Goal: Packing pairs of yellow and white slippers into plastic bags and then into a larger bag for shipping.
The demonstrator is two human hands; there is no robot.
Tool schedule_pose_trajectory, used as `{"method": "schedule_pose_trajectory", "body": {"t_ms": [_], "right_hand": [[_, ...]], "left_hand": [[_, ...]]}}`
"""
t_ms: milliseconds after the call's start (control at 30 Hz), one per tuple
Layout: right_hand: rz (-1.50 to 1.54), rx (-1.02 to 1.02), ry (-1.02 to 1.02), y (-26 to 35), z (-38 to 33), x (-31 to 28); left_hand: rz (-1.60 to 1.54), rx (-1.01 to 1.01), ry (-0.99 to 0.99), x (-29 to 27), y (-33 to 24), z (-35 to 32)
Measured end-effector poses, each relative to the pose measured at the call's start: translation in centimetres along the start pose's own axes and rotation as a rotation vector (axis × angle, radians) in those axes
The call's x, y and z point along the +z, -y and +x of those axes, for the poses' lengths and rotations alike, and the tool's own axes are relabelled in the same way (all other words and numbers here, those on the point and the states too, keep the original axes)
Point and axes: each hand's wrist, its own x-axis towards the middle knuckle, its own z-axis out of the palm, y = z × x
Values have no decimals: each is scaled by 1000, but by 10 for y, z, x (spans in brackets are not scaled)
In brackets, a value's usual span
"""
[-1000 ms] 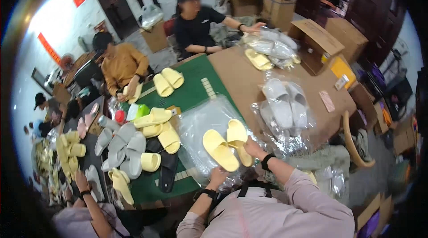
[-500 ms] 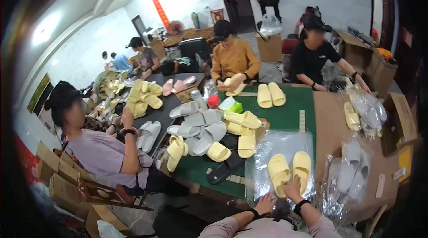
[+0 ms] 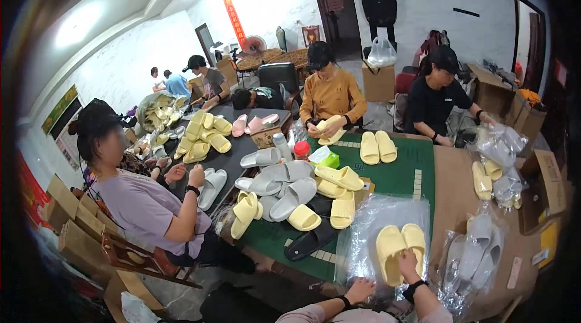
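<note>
Yellow slippers [image 3: 389, 247] lie under the right hand [image 3: 409, 267].

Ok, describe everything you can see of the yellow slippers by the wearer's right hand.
The yellow slippers are a pale, plain matching pair, smooth and foam- or rubber-like in look, with broad bands across the foot. They lie side by side, close together, lengthwise away from the wearer, the left one somewhat nearer. Beneath them is clear plastic sheeting on the green tabletop. The right hand reaches over their near part; its exact grip is hidden.
</note>
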Motion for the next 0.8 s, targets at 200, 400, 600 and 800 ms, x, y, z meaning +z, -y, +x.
{"method": "schedule_pose_trajectory", "body": {"t_ms": [200,400,600,800], "right_hand": [[374,-94,4,40,-72,-66],[666,142,-5,23,-107,-106],[607,218,104,13,-123,-113],[658,145,200,65,-133,-107]], "left_hand": [[-190,-80,-67,17,14,-8],[-767,-385,-301,-20,24,-2],[-641,-283,-298,-10,31,-7],[-313,-282,-97,5,23,3]]}}
